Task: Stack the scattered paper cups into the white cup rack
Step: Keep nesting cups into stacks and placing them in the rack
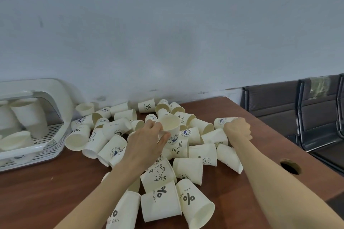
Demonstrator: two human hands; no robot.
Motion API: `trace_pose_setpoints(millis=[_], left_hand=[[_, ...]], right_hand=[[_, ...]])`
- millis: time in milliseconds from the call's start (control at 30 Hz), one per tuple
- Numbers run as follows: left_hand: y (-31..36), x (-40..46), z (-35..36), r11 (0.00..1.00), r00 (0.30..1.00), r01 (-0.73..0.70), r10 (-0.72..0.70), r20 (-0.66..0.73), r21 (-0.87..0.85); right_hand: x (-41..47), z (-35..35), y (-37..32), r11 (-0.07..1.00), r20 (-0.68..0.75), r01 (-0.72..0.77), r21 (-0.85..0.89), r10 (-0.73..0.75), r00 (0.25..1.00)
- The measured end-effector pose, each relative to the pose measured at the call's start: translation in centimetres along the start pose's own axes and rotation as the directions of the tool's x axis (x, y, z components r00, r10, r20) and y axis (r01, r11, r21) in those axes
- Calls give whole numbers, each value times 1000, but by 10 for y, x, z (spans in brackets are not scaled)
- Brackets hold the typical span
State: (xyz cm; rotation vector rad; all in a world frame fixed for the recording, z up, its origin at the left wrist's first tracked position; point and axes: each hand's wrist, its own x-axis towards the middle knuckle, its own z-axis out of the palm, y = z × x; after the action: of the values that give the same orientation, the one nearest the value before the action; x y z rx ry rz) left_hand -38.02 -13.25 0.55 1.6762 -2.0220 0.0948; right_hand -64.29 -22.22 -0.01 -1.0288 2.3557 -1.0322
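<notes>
Several white paper cups (188, 168) with printed logos lie scattered in a heap on the brown table (46, 191). My left hand (147, 143) grips one upright cup (170, 126) by its side, mouth facing me, above the middle of the heap. My right hand (238, 131) is curled round a cup with a round blue logo (221, 121) lying at the heap's right edge. The white cup rack (55, 134) stands at the far left with a few cups inside it.
A grey wall runs behind the table. Dark chairs (307, 115) stand to the right beyond the table edge. A round cable hole (290, 166) is cut in the table's right side.
</notes>
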Motion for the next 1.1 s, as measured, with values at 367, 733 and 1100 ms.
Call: trace_pose_setpoints(millis=[367, 733, 1100], left_hand=[[-3, -12, -19, 1000, 1000, 16, -15, -27, 24], [-17, -44, -64, 997, 997, 67, -65, -38, 48], [-63, -79, -104, 977, 977, 201, -193, -94, 76]], right_hand=[[-27, -13, -18, 967, -161, 252, -31, -254, 954], [-102, -2, -49, 783, -29, 598, -170, -611, 791], [-180, 18, -86, 511, 119, 832, -217, -832, 542]])
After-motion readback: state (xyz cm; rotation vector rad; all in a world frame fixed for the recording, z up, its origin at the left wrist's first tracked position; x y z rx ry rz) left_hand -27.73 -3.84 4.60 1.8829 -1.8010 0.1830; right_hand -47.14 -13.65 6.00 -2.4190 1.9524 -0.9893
